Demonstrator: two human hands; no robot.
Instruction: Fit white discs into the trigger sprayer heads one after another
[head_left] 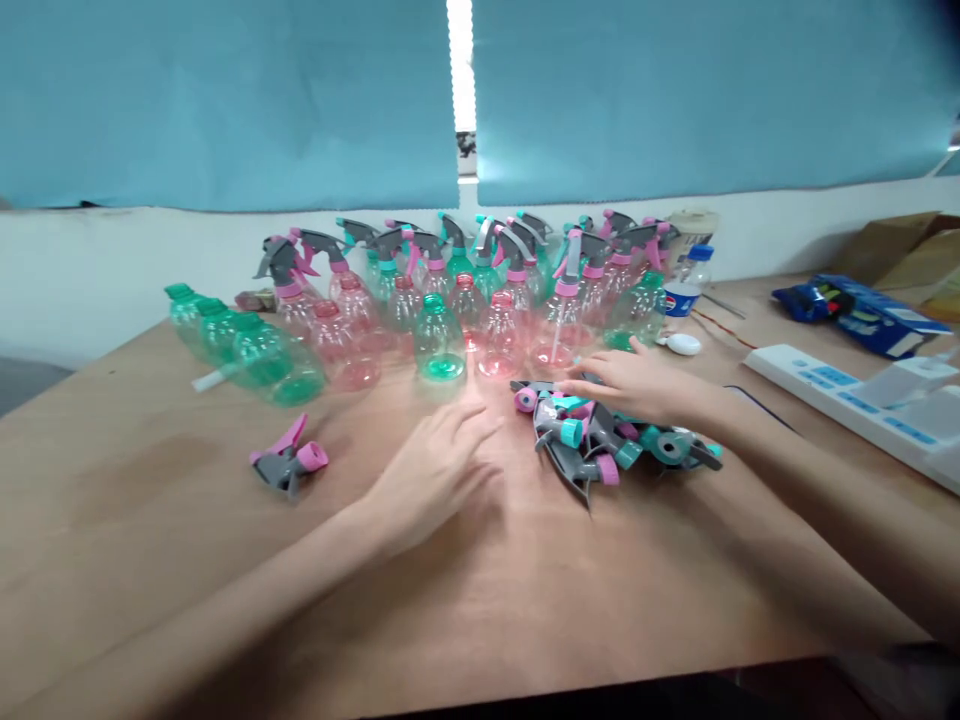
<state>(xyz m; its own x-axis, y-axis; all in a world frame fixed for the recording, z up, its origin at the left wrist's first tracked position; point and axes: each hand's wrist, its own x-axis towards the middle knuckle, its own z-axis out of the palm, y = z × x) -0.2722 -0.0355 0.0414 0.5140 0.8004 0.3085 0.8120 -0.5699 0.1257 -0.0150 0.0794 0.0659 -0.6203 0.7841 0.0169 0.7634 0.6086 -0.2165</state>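
Observation:
My left hand hovers over the middle of the table, fingers stretched out and holding nothing; it is slightly blurred. My right hand reaches over the back of a heap of trigger spray heads, its fingers extended. Whether its fingertips touch one of the heads I cannot tell. The heads are grey with pink or teal collars. One loose grey and pink spray head lies to the left of my left hand. Beyond both hands stand a green open bottle and a pink open bottle.
Several bottles with spray heads stand at the back. Green bottles are at the left, near a white tube. On the right are a Pepsi bottle, a blue packet, a white power strip and a cardboard box.

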